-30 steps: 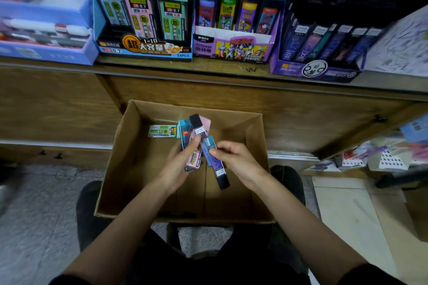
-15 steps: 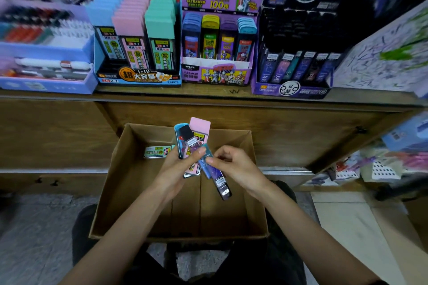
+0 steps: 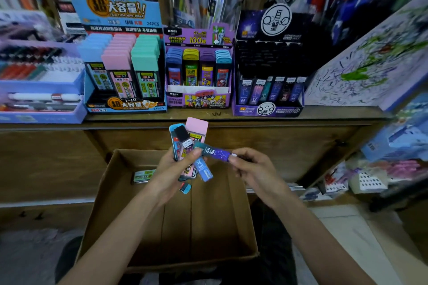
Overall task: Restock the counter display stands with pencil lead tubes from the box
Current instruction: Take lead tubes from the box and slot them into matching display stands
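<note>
My left hand grips a fan of several pencil lead tubes, pink, blue and black-capped, above the cardboard box. My right hand pinches the end of a dark purple lead tube that lies sideways, its other end against the bunch. One green lead tube lies on the box floor at the far left. On the wooden counter stand three display stands: a blue one, a purple one and a dark constellation one.
A lilac tray of pens sits left of the stands. A scribbled test pad leans at the right. Stationery packets hang behind the counter. More goods fill low shelves at the right. The box rests on my lap.
Both hands have risen from inside the box toward the counter. My right hand has swung the purple tube out sideways from the bunch. The view has tilted up, showing more of the stands.
</note>
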A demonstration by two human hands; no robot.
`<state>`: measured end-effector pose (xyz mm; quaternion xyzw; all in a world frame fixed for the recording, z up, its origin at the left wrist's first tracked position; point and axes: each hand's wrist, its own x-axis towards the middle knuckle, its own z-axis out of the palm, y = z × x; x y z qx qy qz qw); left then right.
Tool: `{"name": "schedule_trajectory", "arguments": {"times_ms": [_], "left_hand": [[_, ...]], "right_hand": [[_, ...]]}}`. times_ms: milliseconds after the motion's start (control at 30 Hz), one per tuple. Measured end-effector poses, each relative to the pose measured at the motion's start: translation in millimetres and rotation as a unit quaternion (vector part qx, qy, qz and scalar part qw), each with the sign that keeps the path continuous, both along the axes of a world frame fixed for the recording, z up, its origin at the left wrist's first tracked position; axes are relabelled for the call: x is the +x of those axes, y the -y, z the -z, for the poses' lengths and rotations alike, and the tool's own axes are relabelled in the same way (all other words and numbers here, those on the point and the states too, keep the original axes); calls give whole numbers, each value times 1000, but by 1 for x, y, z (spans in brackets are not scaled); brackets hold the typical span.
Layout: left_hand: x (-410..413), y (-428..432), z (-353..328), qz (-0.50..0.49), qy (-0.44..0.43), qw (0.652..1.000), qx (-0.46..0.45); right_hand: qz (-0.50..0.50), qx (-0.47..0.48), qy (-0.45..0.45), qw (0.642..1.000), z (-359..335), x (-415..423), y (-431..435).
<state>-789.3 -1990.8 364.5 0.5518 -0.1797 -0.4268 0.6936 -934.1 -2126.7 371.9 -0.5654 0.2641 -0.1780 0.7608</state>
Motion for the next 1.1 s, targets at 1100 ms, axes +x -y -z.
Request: {"name": "schedule_trajectory", "arguments": {"times_ms": [1100], "left_hand": [[8,29,-39,9,112,994,-15]], "right_hand": [[24,-526,-59,848,-137,13,139]]}}
